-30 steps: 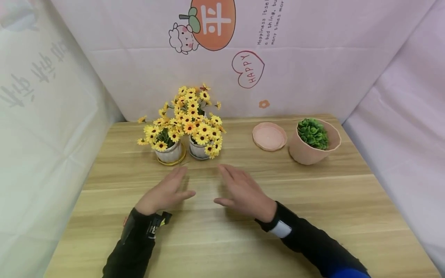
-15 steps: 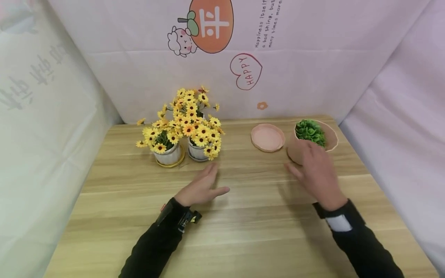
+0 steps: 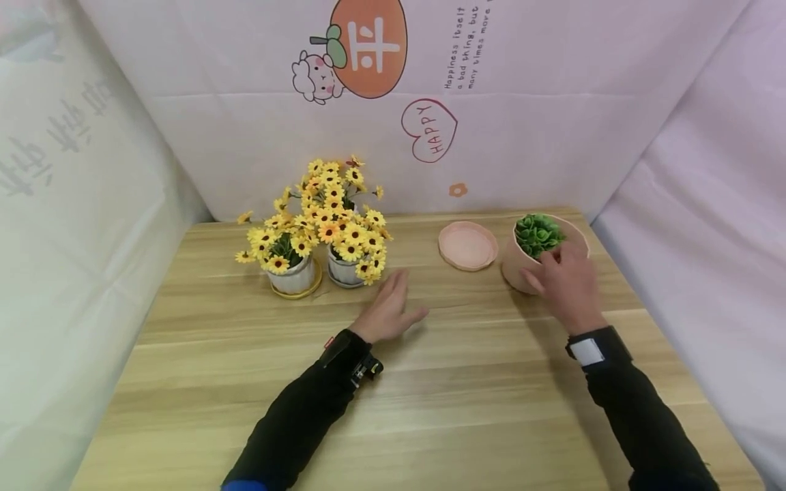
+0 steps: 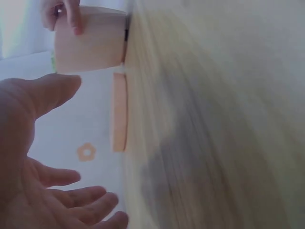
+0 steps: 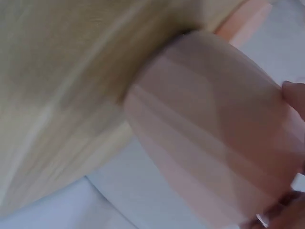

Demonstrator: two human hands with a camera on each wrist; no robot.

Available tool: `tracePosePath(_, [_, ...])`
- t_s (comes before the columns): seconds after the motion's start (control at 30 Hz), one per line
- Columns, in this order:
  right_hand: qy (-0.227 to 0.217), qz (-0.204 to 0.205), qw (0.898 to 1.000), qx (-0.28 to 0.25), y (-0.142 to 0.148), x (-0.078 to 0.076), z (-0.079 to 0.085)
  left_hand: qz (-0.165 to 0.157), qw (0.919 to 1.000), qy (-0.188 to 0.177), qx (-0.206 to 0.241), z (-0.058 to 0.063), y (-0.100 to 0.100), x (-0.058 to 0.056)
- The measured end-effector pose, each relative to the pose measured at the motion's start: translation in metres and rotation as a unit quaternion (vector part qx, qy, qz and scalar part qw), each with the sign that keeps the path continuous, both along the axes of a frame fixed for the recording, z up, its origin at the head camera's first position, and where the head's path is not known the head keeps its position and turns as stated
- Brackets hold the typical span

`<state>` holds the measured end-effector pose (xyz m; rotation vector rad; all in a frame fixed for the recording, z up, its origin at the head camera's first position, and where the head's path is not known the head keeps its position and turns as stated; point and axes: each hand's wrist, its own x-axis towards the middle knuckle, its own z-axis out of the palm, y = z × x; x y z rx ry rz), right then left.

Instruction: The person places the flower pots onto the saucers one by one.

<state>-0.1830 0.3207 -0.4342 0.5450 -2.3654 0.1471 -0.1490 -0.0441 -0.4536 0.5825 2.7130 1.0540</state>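
Note:
A pale pink flowerpot (image 3: 514, 262) stands at the back right of the table, a green leafy plant (image 3: 537, 234) inside it. My right hand (image 3: 570, 283) pinches the pot's near rim, thumb on the outer wall and fingers over the edge. Its ribbed side fills much of the right wrist view, with the thumb (image 5: 294, 95) at the right edge. Left of the pot lies a shallow pink saucer (image 3: 468, 245). My left hand (image 3: 385, 312) hovers low over the mid-table with nothing in it, fingers extended and thumb spread toward the right.
Yellow daisies fill small whitish pots at the back left; one pot (image 3: 293, 277) sits on a gold saucer (image 3: 316, 283), another (image 3: 345, 269) on a grey one. A printed white cloth (image 3: 522, 150) hangs behind the table (image 3: 460, 423), with more cloth at both sides.
My right hand has gone from mid-table to the pink pot and now grips its rim. My left hand has moved right, away from the daisy pots' front.

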Motion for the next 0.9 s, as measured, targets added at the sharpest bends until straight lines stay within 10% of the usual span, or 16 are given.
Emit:
tracePosePath(0.57, [0.214,-0.012,0.977,-0.008,0.009,-0.042,-0.031,0.062,0.9975,0.032,0.015,-0.014,0.066,-0.072])
tracePosePath(0.9, [0.216,-0.01,0.976,-0.017,-0.001,-0.044,-0.035,0.077,0.9967,0.022,0.018,-0.021,0.088,-0.105])
